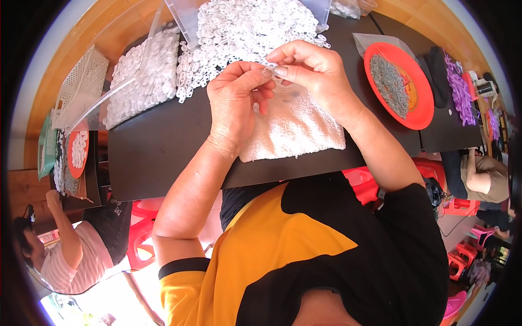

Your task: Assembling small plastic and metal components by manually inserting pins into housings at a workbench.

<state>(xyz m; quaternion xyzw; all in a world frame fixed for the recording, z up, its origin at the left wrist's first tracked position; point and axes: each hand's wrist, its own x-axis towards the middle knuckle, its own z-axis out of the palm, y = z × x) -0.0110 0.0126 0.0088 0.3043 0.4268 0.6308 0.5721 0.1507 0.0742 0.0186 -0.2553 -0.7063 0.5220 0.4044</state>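
Observation:
My left hand (235, 95) and my right hand (317, 69) meet over a pale towel (304, 136), fingertips almost touching. Thumb and fingers of both are pinched on a small white piece (268, 64); it is largely hidden and its exact kind cannot be made out. Just beyond my hands spreads a heap of small white oval pieces with holes (247, 27), spilling from a clear plastic bin (180, 24). The towel lies on the dark table (157, 157) below my wrists.
To the left sits a clear bag packed with white pieces (142, 76), beside a white perforated basket (81, 81). A red plate (421, 111) at the right holds thin grey pieces (387, 84). Purple pieces (459, 92) lie farther right. Other people sit at left (81, 250) and right (484, 174).

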